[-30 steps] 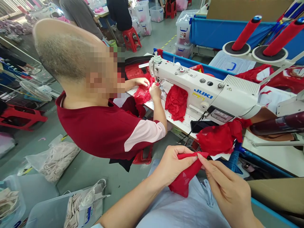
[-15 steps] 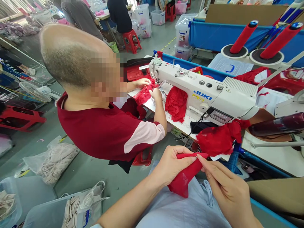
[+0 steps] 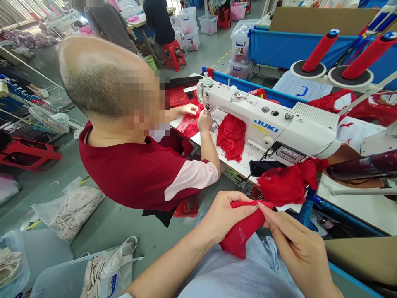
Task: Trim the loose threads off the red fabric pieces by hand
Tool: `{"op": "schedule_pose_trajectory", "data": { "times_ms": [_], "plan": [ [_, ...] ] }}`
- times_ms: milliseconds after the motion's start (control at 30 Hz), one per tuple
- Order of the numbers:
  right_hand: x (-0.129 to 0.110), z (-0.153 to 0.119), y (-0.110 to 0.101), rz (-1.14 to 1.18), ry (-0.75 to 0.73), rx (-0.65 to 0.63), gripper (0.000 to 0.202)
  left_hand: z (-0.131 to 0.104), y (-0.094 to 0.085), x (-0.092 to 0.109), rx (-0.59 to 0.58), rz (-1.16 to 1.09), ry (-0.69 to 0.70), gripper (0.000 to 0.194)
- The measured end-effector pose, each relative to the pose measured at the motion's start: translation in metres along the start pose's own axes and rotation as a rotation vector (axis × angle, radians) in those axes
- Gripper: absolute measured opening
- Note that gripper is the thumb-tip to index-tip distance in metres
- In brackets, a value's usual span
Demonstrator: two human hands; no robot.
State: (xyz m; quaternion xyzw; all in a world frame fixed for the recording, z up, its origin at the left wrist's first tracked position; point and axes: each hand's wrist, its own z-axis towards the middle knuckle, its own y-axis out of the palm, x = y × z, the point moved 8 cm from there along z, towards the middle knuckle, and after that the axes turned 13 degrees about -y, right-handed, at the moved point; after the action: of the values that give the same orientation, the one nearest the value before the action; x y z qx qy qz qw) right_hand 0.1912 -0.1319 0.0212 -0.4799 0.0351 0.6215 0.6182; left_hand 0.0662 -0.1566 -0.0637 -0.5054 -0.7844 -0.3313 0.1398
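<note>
A piece of red fabric (image 3: 243, 231) is stretched between my two hands above my lap, its lower part hanging down in a soft fold. My left hand (image 3: 228, 215) pinches its upper edge between thumb and fingers. At the other end of that edge, the fingertips of my right hand (image 3: 291, 234) are closed on the cloth. Beyond my hands, a heap of red fabric (image 3: 283, 182) lies at the corner of the sewing table. Another red bundle (image 3: 231, 136) rests under the arm of the white sewing machine (image 3: 257, 111).
A co-worker in a dark red shirt (image 3: 133, 169) sits at the machine, both hands on red cloth by the needle. Red thread cones (image 3: 321, 51) stand at upper right. Clear bins (image 3: 62, 273) and a bag of pale material (image 3: 74, 207) sit on the floor at left.
My hands and the red fabric hold nearly the same pose. The co-worker's right hand has shifted slightly on the cloth by the needle. The whole view has moved a little.
</note>
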Motion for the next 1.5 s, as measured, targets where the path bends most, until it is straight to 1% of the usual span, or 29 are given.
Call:
{"op": "schedule_pose_trajectory", "data": {
  "times_ms": [100, 200, 267, 400, 467, 567, 633, 700, 767, 867, 933, 967, 1033, 1133, 1200, 1333, 1500],
  "plan": [
    [0.001, -0.005, 0.001, -0.063, -0.022, -0.036, 0.04, -0.001, 0.0, 0.0, 0.009, 0.008, 0.003, 0.037],
    [0.002, -0.009, 0.003, -0.117, -0.012, -0.046, 0.04, -0.002, 0.0, 0.003, 0.025, 0.055, 0.033, 0.035],
    [0.003, -0.009, 0.002, -0.093, 0.007, -0.011, 0.041, -0.003, 0.001, 0.005, 0.03, 0.087, 0.054, 0.035],
    [0.005, -0.008, 0.0, 0.056, 0.069, 0.07, 0.04, -0.003, 0.004, 0.006, 0.006, 0.074, 0.058, 0.035],
    [0.011, -0.011, 0.002, 0.136, 0.147, 0.087, 0.037, -0.003, 0.004, 0.007, -0.008, 0.053, 0.054, 0.036],
    [0.029, -0.024, 0.008, 0.311, 0.358, 0.129, 0.027, -0.002, 0.004, 0.006, -0.013, 0.039, 0.041, 0.036],
    [0.041, -0.035, 0.015, 0.467, 0.528, 0.195, 0.022, -0.002, 0.004, 0.004, -0.024, 0.024, 0.022, 0.037],
    [0.048, -0.044, 0.023, 0.624, 0.664, 0.273, 0.022, -0.002, 0.006, 0.003, -0.047, 0.001, 0.0, 0.037],
    [0.052, -0.049, 0.031, 0.755, 0.75, 0.312, 0.022, -0.002, 0.008, 0.001, -0.068, -0.026, -0.021, 0.037],
    [0.053, -0.052, 0.037, 0.848, 0.811, 0.295, 0.022, -0.001, 0.009, -0.001, -0.09, -0.065, -0.046, 0.038],
    [0.054, -0.052, 0.032, 0.788, 0.778, 0.263, 0.021, -0.001, 0.009, -0.002, -0.093, -0.085, -0.06, 0.038],
    [0.053, -0.049, 0.027, 0.718, 0.726, 0.233, 0.021, 0.0, 0.009, -0.003, -0.089, -0.093, -0.068, 0.039],
    [0.045, -0.04, 0.016, 0.528, 0.553, 0.152, 0.022, 0.0, 0.008, -0.004, -0.078, -0.104, -0.079, 0.041],
    [0.025, -0.025, 0.005, 0.269, 0.262, 0.046, 0.031, -0.001, 0.008, -0.003, -0.066, -0.096, -0.068, 0.041],
    [0.015, -0.022, 0.002, 0.165, 0.145, 0.015, 0.039, -0.002, 0.008, -0.002, -0.054, -0.056, -0.042, 0.04],
    [0.007, -0.022, 0.0, 0.048, 0.055, -0.009, 0.044, -0.005, 0.007, 0.0, -0.029, 0.053, 0.018, 0.035],
    [-0.001, -0.016, -0.003, -0.014, 0.013, -0.011, 0.044, -0.007, 0.009, 0.001, -0.051, 0.097, 0.064, 0.031]
  ]
}}
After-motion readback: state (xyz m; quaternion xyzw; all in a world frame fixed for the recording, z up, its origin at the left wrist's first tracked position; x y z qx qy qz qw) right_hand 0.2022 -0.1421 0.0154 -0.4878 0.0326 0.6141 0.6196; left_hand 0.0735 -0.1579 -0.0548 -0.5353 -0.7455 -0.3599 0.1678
